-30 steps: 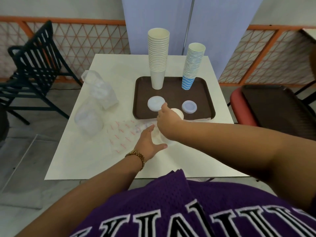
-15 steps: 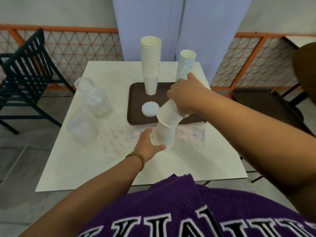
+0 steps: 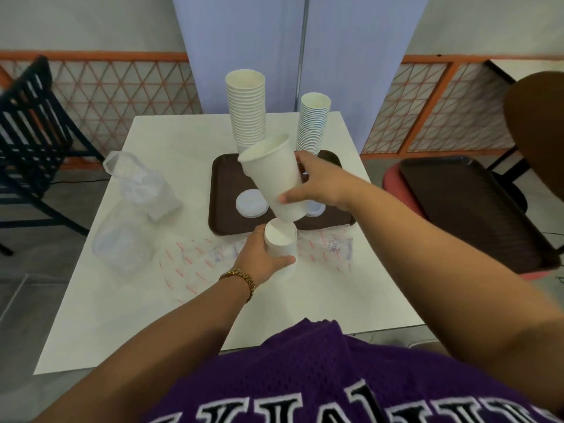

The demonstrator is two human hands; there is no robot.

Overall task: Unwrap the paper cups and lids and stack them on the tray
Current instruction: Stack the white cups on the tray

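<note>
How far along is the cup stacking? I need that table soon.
Done: two cup stacks and lids stand on the tray. In hand: the right hand lifts white cups off those the left hand holds. Left: stacking both batches; empty wrappers lie on the table.

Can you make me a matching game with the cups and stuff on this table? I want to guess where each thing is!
Things:
1. tall white cup stack
2. tilted cup
3. short cups
4. empty plastic bags

Places:
A. in the left hand, above the printed wrapper
B. on the table, left of the tray
C. standing at the back of the tray
D. in the right hand, above the tray

Pairs: 1-C, 2-D, 3-A, 4-B
</note>
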